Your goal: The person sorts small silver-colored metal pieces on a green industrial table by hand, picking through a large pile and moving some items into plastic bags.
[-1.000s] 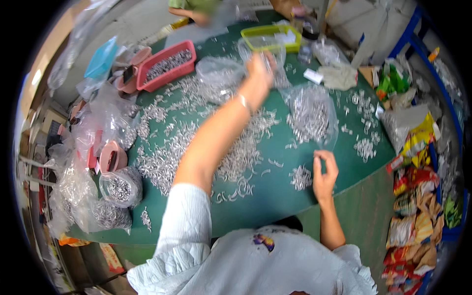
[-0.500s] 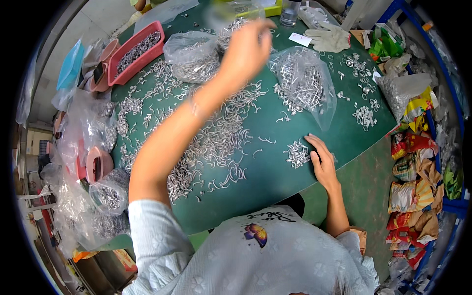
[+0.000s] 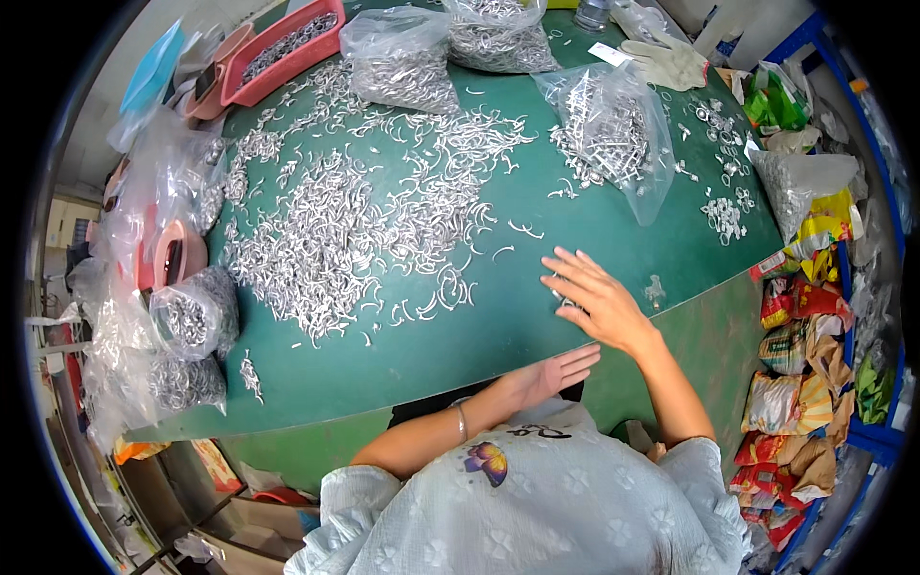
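My right hand (image 3: 602, 305) lies palm down with fingers spread over a small heap of silvery metal parts (image 3: 563, 300), which it mostly hides. Just below it, at the table's near edge, my left hand (image 3: 551, 376) is held flat with fingers stretched out and nothing visible in it. To the left, many small curved metal pieces (image 3: 311, 254) are strewn across the green table (image 3: 470, 350). Beyond my right hand, a clear plastic bag (image 3: 644, 182) spills shiny metal parts.
Filled plastic bags (image 3: 407, 72) and a pink tray (image 3: 287, 48) of metal pieces stand at the far side. A white glove (image 3: 666, 65) and several ring-like parts (image 3: 724, 218) lie far right. More bags and a pink container (image 3: 182, 251) crowd the left edge.
My left hand has come back from the far bags to the near edge. My right hand has shifted left from beside the small heap to over it. The view has shifted.
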A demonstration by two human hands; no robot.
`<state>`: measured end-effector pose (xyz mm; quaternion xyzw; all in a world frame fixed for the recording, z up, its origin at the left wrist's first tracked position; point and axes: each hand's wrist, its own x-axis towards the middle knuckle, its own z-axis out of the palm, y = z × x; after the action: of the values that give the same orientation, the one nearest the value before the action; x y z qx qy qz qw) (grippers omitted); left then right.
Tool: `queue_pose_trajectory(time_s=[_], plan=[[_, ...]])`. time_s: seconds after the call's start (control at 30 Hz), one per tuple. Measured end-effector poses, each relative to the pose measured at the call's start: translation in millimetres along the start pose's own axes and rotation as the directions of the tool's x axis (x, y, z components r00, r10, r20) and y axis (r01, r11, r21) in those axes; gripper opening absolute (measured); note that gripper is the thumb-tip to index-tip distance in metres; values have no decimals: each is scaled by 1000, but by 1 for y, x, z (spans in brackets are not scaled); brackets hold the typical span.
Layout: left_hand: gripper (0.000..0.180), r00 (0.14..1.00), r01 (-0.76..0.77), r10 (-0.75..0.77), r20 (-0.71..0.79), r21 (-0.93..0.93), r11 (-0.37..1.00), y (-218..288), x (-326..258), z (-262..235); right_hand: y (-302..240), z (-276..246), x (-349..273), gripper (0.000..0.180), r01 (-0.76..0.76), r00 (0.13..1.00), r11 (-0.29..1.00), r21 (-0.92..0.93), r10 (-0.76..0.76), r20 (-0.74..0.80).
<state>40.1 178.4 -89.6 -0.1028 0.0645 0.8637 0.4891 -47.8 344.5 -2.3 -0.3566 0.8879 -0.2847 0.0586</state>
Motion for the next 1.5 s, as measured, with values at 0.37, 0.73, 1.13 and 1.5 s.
queue_pose_trajectory(time_s=[0.37, 0.73, 1.13, 1.5], plan=[[52, 932, 91, 94, 351, -477, 874, -10, 19, 5, -36, 82, -69, 19, 119, 900, 981, -156, -173, -400], [23, 989, 145, -121, 88, -356, 923, -12, -1, -1, -55, 126, -68, 17, 198, 581, 971, -132, -225, -782], [11, 890, -455, 389, -236, -418, 786, 186, -28, 152, -64, 13, 30, 17, 17, 524, 975, 221, 179, -833], [33, 460, 347, 874, 155, 875, -338, 497, 28, 183, -47, 49, 52, 15, -86, 715, 942, 325, 286, -637]])
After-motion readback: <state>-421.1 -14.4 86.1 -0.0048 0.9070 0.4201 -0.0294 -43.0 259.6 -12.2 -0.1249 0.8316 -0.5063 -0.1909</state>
